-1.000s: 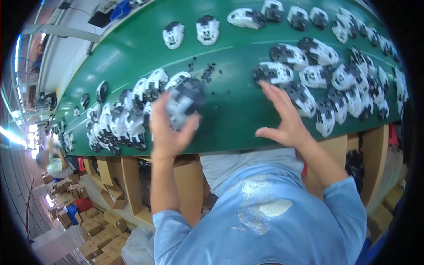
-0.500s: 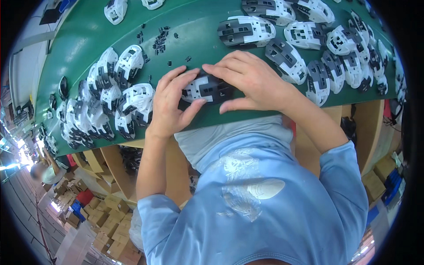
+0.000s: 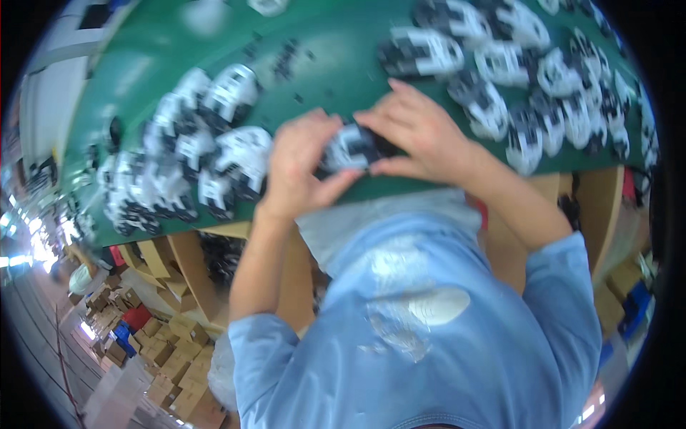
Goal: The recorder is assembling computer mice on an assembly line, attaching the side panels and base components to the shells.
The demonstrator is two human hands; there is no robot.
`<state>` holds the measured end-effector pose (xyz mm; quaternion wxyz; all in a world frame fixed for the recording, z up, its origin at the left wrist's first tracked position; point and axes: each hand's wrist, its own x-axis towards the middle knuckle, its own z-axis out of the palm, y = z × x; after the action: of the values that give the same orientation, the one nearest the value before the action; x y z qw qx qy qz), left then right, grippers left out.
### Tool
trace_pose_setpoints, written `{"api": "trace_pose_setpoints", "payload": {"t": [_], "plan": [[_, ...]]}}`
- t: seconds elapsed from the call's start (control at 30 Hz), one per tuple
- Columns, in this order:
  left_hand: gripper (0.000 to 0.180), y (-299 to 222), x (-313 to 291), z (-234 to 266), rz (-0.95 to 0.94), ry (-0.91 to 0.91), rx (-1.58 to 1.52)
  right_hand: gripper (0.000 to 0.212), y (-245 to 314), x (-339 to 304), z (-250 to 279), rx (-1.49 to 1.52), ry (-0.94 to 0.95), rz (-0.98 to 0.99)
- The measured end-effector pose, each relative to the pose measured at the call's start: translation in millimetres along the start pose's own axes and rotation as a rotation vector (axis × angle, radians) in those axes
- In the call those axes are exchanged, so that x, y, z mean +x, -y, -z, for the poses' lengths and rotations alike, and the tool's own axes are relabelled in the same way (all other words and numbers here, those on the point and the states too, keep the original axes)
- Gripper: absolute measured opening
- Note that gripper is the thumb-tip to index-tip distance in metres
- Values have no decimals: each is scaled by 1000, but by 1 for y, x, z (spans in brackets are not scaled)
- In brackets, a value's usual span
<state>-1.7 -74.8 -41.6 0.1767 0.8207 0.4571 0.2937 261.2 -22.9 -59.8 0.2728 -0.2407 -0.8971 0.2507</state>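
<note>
Between my hands, near the front edge of the green table (image 3: 343, 64), lies a black-and-white plastic shell (image 3: 350, 149) with openings in its top. My left hand (image 3: 300, 161) is curled around its left end, fingers at the far side and thumb at the near side. At the right end, my right hand (image 3: 421, 139) grips the dark part between fingers and thumb. The fingers cover both ends of the shell, and the picture is blurred. Beyond my hands lie several small black pieces (image 3: 286, 58).
Similar shells are crowded in a group (image 3: 236, 154) on the left and another group (image 3: 525, 132) on the right. Wooden shelving (image 3: 193, 275) stands under the table. Cardboard boxes (image 3: 186, 357) are stacked on the floor at lower left, with another person (image 3: 82, 275) beyond them.
The table and its shells appear shifted right in view, and the picture has blurred. My hands have closed in on the shell's ends, the right thumb now against its near side.
</note>
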Motion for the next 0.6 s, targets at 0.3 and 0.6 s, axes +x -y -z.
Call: {"api": "trace_pose_setpoints", "payload": {"t": [0.3,0.6], "plan": [[73,139,56,155,626,-344,514,68,51,-50,32,384,-57,-160],[71,275,146,128,410,65,907,24,49,-164,108,-68,-577,-292]]}}
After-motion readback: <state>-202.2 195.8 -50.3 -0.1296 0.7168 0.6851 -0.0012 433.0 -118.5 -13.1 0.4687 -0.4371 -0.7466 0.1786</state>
